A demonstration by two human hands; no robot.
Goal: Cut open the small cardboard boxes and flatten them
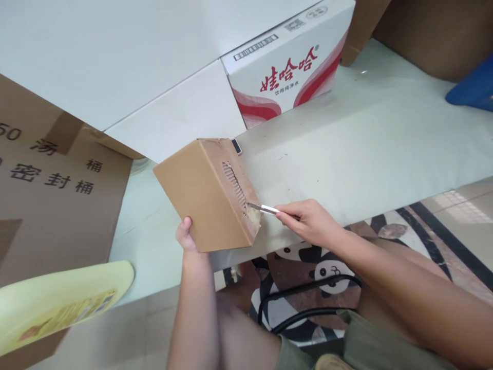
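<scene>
A small brown cardboard box (pixel 196 200) is tilted above the pale table, its taped side turned to the right. My left hand (pixel 186 235) grips its lower left edge, the thumb on the front face and the other fingers hidden behind. My right hand (pixel 308 218) is closed around the white handle of a utility knife (pixel 263 208). The blade's tip touches the taped side, at the lower end of a torn strip (pixel 234 185) where ridged corrugation shows.
Behind the box stand a large white panel (pixel 115 46) and a white-and-red water carton (pixel 288 77). Big brown cartons (pixel 57 180) and a yellow-green container (pixel 65 298) are at the left. A blue object (pixel 472 87) sits far right. The table's (pixel 365 144) front edge runs above my legs.
</scene>
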